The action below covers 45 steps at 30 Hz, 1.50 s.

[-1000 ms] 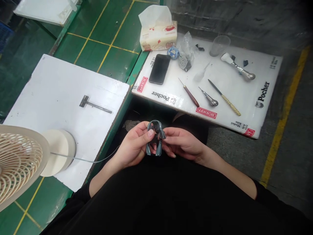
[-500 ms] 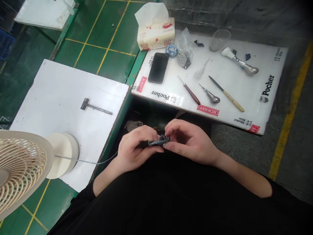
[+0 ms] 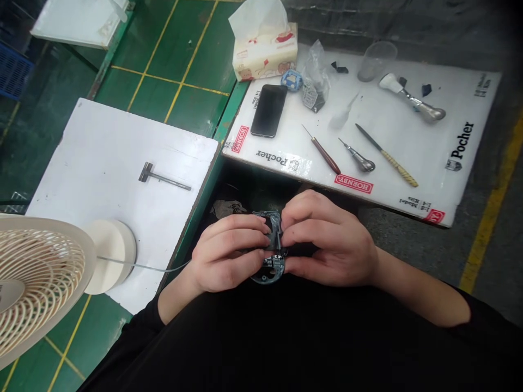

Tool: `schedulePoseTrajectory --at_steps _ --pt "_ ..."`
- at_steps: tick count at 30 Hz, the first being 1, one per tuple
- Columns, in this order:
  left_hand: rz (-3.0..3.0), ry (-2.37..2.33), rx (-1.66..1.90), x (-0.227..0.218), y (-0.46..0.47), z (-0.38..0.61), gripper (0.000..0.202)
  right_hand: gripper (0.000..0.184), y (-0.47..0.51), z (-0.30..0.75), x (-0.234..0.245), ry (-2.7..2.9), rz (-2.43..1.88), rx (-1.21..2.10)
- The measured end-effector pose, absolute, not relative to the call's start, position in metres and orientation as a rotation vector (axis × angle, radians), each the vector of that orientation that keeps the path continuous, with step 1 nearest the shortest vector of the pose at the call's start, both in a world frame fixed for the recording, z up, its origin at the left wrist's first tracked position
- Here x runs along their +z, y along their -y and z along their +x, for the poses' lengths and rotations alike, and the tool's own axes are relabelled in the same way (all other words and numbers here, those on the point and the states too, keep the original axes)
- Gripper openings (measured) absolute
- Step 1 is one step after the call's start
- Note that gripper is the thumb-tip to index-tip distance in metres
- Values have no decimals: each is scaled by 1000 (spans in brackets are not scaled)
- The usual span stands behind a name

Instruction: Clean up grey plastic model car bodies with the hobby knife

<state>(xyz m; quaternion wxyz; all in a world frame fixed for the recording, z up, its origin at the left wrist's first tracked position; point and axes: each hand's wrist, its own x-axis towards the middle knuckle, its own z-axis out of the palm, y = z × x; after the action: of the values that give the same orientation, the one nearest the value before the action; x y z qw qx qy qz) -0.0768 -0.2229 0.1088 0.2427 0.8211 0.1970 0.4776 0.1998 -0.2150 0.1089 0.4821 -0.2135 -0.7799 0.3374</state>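
Left hand [image 3: 229,253] and right hand [image 3: 330,239] close together, fingers [image 3: 306,223] curled inward, forearms [image 3: 420,291] angled toward the middle

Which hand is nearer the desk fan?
The left hand: it sits to the right of the desk fan in view. The right hand is farther, beyond the left hand.

You have bright, even light, a soft shadow under your right hand [image 3: 333,242], faint glare on the white Pocher board [image 3: 408,158], and dark, blurred corners that bend the desk fan [image 3: 36,277].

Left hand [image 3: 229,253], right hand [image 3: 330,242] around frame [image 3: 270,274]
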Motion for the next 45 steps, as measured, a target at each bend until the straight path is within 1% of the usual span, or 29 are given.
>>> schedulePoseTrajectory --at_steps 3,8,10,11,13,14,17,18,20,22,25,28,30,38,42,45 --pt "2379 -518 1317 109 218 -76 23 21 216 198 106 1889 -527 792" --pt "2363 -520 1357 106 217 -73 18 22 219 199 108 1862 -564 784" --pt "2215 -578 1375 105 219 -69 22 26 219 201 109 1865 -631 833" --pt "2092 -635 1359 105 220 -67 29 30 219 202 109 1852 -676 889" --pt "1730 -755 1265 106 223 -63 42 37 218 204 109 1753 -775 1100" --pt "1507 -789 1189 108 225 -61 43 39 217 204 108 1665 -816 1265" --pt "891 -727 972 111 229 -55 30 47 216 201 104 1332 -844 1807" --pt "759 -698 924 112 229 -54 27 50 216 200 103 1240 -836 1931" --pt "613 -677 871 113 229 -51 29 52 216 197 101 1116 -825 2051" --pt "558 -696 846 113 229 -49 32 50 217 194 100 1049 -832 2068" --pt "529 -717 824 113 230 -49 35 43 218 192 100 1006 -816 2081" --pt "498 -737 802 114 232 -49 37 34 219 193 100 1018 -794 2076" --pt "480 -754 776 114 233 -50 39 32 220 195 100 1041 -811 2067" --pt "437 -748 711 111 231 -51 50 35 222 196 100 1098 -855 2005" --pt "407 -757 695 109 230 -50 56 46 223 195 98 1155 -948 1966" --pt "395 -753 689 108 230 -50 55 50 225 196 96 1169 -999 1944"
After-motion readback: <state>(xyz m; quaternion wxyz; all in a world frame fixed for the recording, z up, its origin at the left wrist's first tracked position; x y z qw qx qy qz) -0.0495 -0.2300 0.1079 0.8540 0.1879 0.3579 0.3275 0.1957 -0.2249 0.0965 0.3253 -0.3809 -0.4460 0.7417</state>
